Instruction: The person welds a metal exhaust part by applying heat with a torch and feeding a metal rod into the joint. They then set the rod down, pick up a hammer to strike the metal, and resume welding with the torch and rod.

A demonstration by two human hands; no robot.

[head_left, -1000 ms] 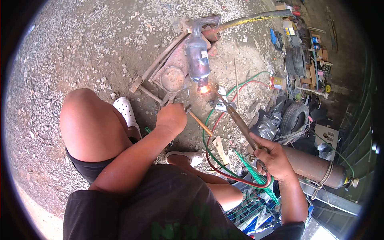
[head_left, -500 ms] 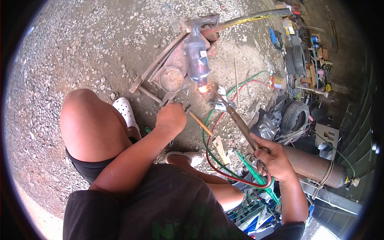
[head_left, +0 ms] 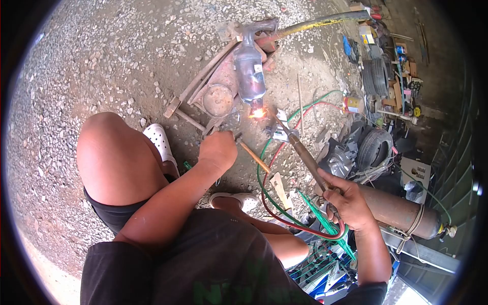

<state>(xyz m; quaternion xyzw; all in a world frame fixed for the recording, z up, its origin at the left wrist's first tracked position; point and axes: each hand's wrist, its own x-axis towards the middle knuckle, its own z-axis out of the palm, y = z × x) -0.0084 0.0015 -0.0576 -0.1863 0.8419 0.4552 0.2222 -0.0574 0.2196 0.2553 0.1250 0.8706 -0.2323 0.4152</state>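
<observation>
My right hand [head_left: 348,203] is closed around a gas torch [head_left: 307,160], whose tip points up and left. Close to that tip, bright flame and glow [head_left: 257,113] show at the lower end of a bottle-shaped metal exhaust part [head_left: 249,68]. My left hand [head_left: 217,151] is a closed fist gripping what look like pliers [head_left: 213,123]; their jaws poke out beyond my fingers, and the handles are hidden. Just right of that fist lies a wooden-handled hammer [head_left: 255,157], its head partly hidden. The exhaust part rests on a rusty metal stand [head_left: 218,84].
Red and green hoses [head_left: 264,190] loop across the ground to the torch. A gas cylinder [head_left: 396,211] lies at right, near a tyre [head_left: 375,147]. Another hammer [head_left: 175,105] leans by the stand. A yellow-black pipe [head_left: 320,23] extends at the top; gravel [head_left: 86,66] covers the left.
The glow at the exhaust part's lower end has grown more ragged and sparkling, spreading slightly left. Both hands and the torch have hardly moved.
</observation>
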